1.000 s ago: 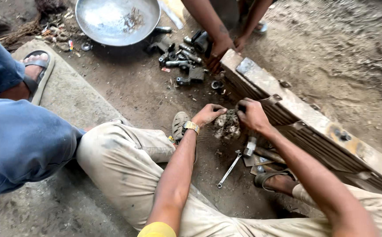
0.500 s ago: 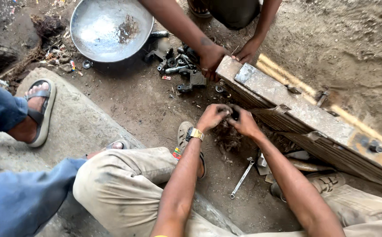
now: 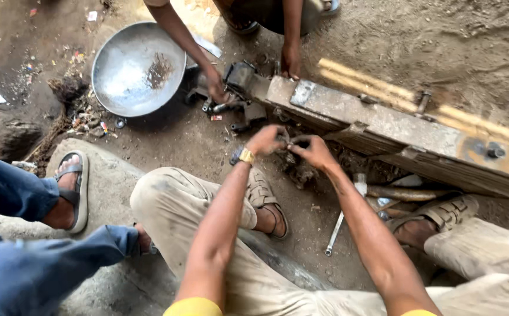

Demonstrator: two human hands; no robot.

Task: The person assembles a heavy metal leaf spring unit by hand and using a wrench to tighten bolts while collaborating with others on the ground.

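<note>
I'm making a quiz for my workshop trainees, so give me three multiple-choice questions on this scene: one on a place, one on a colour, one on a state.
1. Where does the wrench lie?
A. In the metal pan
B. On the dirt between the person's feet
C. On top of the beam

2. What colour is the watch on the left hand's wrist?
A. Gold
B. Red
C. White

3. How are the left hand and right hand placed?
A. Resting on the knees
B. Close together by the steel beam
C. Inside the metal pan

Answers: B, it lies on the ground below the right forearm; A, the band looks golden; B, both hands meet at the beam's near side.
</note>
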